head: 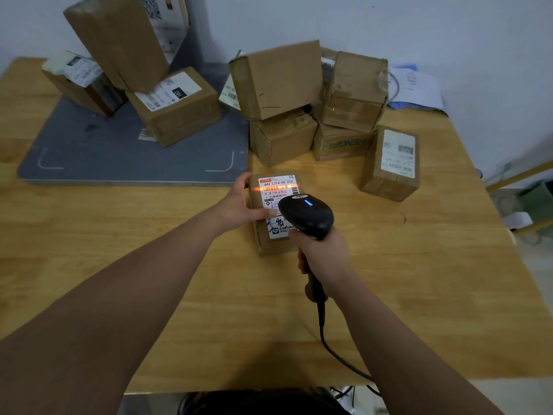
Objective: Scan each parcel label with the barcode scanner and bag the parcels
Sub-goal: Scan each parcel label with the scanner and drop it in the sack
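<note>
Stacked boxes (278, 82) crowd the table (419, 265) behind the parcel (261, 235).

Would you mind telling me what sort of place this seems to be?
Likely a small parcel sorting or dispatch station. Taped cardboard boxes with shipping labels crowd a wooden table, a grey platform, possibly a scale, bears some, and the right hand aims a corded barcode scanner at a labelled parcel.

1. Scanner (308, 212) head covers the lower right of the label (276, 191) on the parcel (261, 238); print there hidden.
2. Right hand (323, 253) hides the scanner's trigger.
3. Tall box (119, 40), 11 o'clock: blurred, top cut by frame edge.
4. Cable (332, 351) passes behind the right forearm (404, 354), 5 o'clock; end unseen.
5. Upright box (386, 184), 2 o'clock: print too small to read.
</note>
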`<state>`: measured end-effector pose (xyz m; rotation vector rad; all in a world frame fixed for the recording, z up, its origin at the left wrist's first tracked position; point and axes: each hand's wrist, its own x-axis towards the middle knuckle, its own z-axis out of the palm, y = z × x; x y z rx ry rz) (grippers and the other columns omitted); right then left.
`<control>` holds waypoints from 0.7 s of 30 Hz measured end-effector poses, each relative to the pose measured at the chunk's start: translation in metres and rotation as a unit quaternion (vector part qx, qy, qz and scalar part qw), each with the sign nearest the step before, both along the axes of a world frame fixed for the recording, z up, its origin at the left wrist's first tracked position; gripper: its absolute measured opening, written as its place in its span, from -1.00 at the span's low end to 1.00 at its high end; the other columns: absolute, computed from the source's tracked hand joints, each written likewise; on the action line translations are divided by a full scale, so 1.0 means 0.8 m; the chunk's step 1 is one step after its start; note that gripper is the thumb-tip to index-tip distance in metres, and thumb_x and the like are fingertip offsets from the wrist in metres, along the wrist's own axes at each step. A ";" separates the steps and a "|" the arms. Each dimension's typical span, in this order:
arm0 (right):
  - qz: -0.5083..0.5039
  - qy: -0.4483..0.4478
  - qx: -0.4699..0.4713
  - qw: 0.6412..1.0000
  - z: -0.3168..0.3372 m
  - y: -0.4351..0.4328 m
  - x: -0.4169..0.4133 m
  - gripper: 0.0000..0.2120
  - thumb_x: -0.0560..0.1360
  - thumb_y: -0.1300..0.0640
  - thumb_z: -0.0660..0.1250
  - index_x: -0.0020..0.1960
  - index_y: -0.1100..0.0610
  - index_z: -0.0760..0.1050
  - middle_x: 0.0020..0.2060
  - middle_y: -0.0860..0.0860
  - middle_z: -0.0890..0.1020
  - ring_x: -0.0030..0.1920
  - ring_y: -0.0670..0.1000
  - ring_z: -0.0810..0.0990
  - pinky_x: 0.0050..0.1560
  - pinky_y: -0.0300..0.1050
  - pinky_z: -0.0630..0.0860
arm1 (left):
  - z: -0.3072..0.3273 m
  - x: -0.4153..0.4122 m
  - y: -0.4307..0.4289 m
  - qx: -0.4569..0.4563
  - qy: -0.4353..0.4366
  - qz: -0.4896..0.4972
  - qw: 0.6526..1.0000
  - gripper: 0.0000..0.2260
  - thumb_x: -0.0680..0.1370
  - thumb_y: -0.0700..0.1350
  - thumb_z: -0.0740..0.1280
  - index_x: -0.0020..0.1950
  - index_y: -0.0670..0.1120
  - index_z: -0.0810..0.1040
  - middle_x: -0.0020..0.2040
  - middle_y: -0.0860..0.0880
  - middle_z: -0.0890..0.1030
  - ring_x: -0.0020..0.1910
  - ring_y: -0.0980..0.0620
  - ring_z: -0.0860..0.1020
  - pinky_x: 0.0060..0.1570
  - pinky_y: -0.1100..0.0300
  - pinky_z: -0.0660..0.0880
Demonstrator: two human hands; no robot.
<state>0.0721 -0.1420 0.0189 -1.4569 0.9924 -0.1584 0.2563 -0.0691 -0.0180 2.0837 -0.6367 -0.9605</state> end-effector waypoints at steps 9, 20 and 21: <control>0.009 -0.018 0.018 1.000 -0.003 -0.001 -0.008 -0.92 0.48 0.19 0.40 -0.15 0.18 0.54 -0.44 0.08 0.51 -0.50 -0.03 0.48 -0.45 -0.20 0.46 | 0.003 -0.004 0.000 0.017 0.014 0.012 1.000 -0.01 0.38 -0.03 0.54 0.57 0.04 -0.09 0.54 -0.03 0.19 0.48 -0.09 0.23 0.35 -0.05 0.33; 0.033 -0.037 -0.012 0.999 0.008 -0.056 0.017 -0.82 0.47 0.22 0.41 0.06 0.07 0.56 -0.17 -0.09 0.65 -0.22 -0.21 0.63 -0.32 -0.40 0.44 | 0.005 -0.045 0.010 0.019 0.194 0.139 0.971 -0.52 0.55 0.09 0.35 0.38 -0.05 0.32 0.28 -0.05 0.53 0.10 0.00 0.51 0.11 0.01 0.49; 0.034 -0.032 0.011 0.999 0.005 -0.056 0.020 -0.78 0.47 0.22 0.41 0.11 0.10 0.55 -0.14 -0.06 0.66 -0.20 -0.18 0.63 -0.31 -0.38 0.45 | 0.003 -0.051 0.010 0.013 0.209 0.150 0.966 -0.58 0.57 0.11 0.31 0.35 -0.05 0.36 0.22 -0.03 0.56 0.02 0.05 0.53 0.04 0.07 0.49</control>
